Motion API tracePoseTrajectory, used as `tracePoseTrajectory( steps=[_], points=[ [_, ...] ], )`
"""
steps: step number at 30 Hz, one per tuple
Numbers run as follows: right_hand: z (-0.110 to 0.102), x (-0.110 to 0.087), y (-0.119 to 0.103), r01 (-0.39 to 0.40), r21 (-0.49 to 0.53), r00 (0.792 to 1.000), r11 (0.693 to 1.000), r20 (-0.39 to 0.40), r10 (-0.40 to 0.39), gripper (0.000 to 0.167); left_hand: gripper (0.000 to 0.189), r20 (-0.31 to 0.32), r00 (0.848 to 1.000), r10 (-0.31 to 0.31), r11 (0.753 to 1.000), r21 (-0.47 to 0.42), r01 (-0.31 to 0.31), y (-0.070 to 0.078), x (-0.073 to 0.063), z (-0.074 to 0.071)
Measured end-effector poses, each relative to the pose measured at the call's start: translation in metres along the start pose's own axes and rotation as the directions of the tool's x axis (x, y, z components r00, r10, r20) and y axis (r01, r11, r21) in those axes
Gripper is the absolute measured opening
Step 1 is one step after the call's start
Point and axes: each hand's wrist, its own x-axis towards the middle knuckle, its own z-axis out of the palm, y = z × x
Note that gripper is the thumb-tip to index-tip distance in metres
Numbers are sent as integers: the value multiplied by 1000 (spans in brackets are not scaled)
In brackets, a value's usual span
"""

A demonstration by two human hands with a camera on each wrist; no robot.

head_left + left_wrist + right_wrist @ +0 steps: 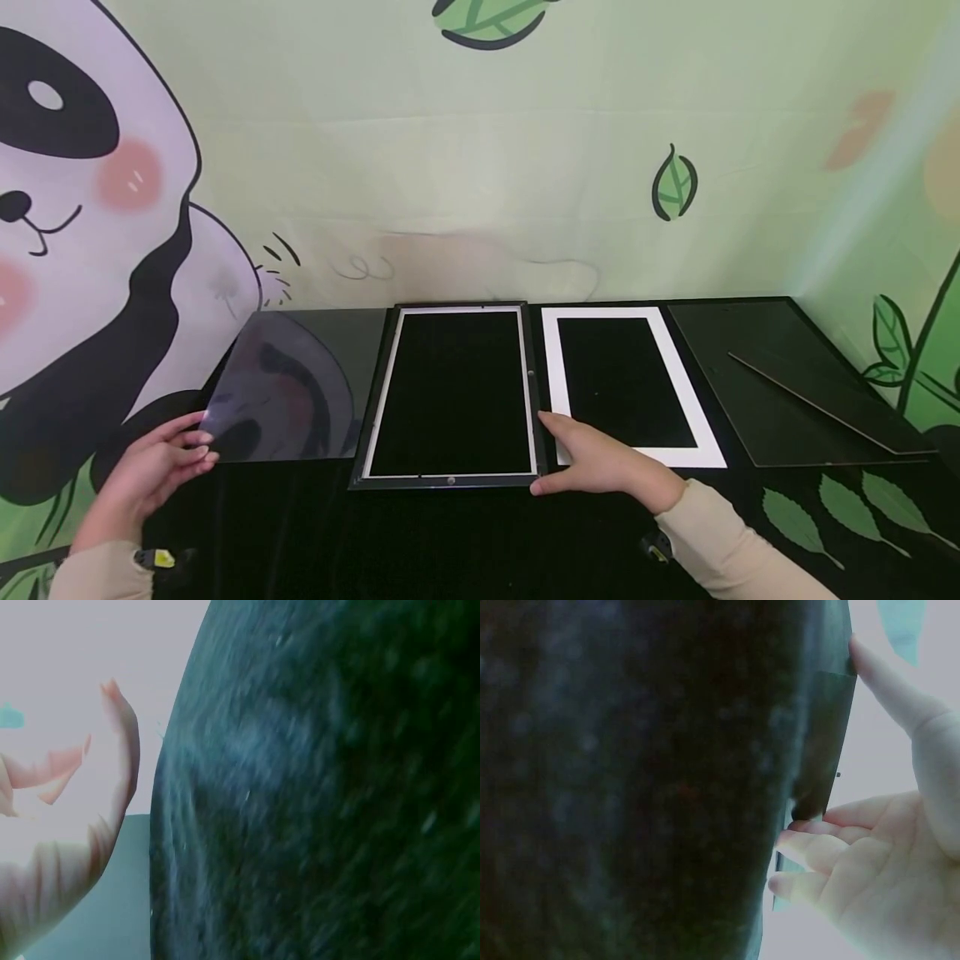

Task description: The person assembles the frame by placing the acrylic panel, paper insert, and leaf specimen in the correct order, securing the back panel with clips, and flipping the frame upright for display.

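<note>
Near the middle of the black table lies a black picture frame (452, 481) with a pale inner edge. My right hand (600, 457) is at its lower right corner, fingers spread, thumb low and fingertips higher along the right side. In the right wrist view the right hand (877, 855) has its thumb well apart from the fingers. To the frame's left lies a clear sheet (300, 383) that reflects the panda backdrop. My left hand (161, 467) is at this sheet's left edge with fingers loosely bent; whether it touches the sheet is unclear.
A white mat board (637, 457) with a cut-out window lies right of the frame. Farther right is a dark backing board (757, 400) with a thin hinged strut (810, 400) lying across it. A printed green backdrop (480, 167) rises behind the table.
</note>
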Motion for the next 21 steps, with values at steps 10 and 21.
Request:
tracePoseTrajectory(
  steps=[10, 21],
  points=[
    [0, -1, -2, -10, 9, 1000, 1000, 3, 10, 99, 46, 14, 1000, -13, 1000, -24, 13, -1, -2, 25],
    [-1, -1, -3, -2, 8, 1000, 1000, 2, 2, 99, 41, -25, 999, -44, 997, 68, 46, 0, -7, 55]
  ],
)
